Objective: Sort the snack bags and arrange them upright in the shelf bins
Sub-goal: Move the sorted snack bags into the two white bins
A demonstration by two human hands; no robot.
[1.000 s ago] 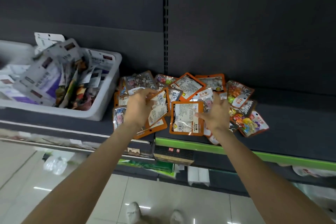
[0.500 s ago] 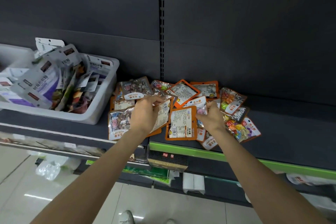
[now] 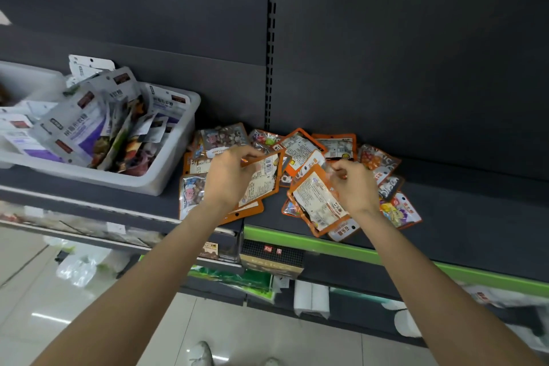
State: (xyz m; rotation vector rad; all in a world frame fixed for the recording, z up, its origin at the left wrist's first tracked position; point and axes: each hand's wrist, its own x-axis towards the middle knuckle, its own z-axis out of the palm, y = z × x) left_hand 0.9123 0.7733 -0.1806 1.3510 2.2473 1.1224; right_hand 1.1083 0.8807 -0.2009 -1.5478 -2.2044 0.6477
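A loose pile of orange-edged snack bags lies flat on the dark shelf. My left hand grips one orange bag, label side up, at the pile's left side. My right hand pinches the top edge of another orange bag and holds it tilted above the pile. To the left stands a white bin with several grey and purple snack bags leaning inside it.
A second white bin shows at the far left edge. The shelf front carries a green strip, and lower shelves with goods sit below it. A dark back panel rises behind the pile. A tiled floor and my shoes lie underneath.
My right hand has closed on the orange bag that lay in front and lifted it, tilting it. My left hand keeps its bag and has shifted slightly. The camera has drifted a little.
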